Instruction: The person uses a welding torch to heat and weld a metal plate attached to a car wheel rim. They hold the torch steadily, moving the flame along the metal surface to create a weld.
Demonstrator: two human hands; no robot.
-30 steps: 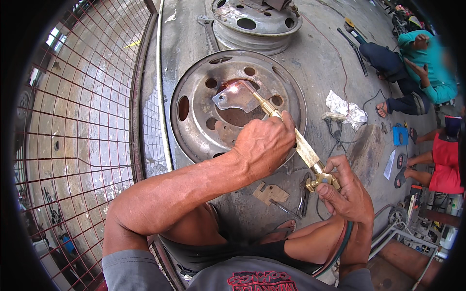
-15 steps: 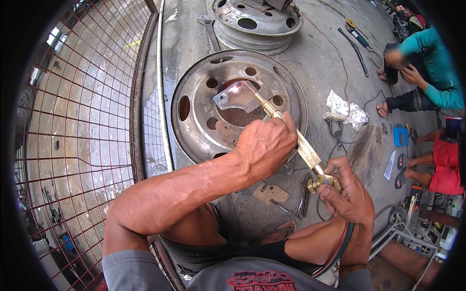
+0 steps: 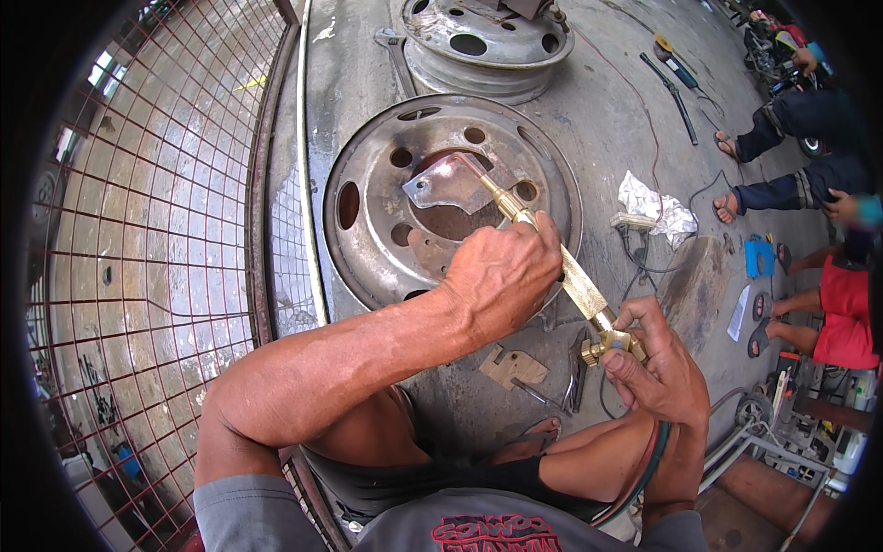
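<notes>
A brass gas torch point(image 3: 585, 291) slants up and left across the middle, its thin bent nozzle meeting a cut metal plate point(image 3: 444, 190). My left hand point(image 3: 509, 271) is closed round the torch's forward part. At its rear, the fingers of my right hand point(image 3: 660, 368) grip the brass valve end. The plate lies over the centre hole of a steel wheel rim point(image 3: 359, 147), and a bright spot shows near the nozzle tip. A second, rusty plate point(image 3: 432, 253) rests on the rim beside my left hand. Two hoses point(image 3: 655, 467) run down along my right forearm.
Another wheel rim point(image 3: 487, 78) stands beyond, with an adjustable wrench point(image 3: 397, 60) beside it. Red wire mesh point(image 3: 166, 230) bounds the left. A brown notched piece point(image 3: 513, 366) and pliers point(image 3: 578, 373) lie near my legs. A white cloth point(image 3: 660, 207), an angle grinder point(image 3: 676, 63) and bystanders' legs point(image 3: 800, 166) are at right.
The crouching person in teal at the right has stood up, so mostly legs and hands show now. My hands, the torch and the plate look almost unmoved.
</notes>
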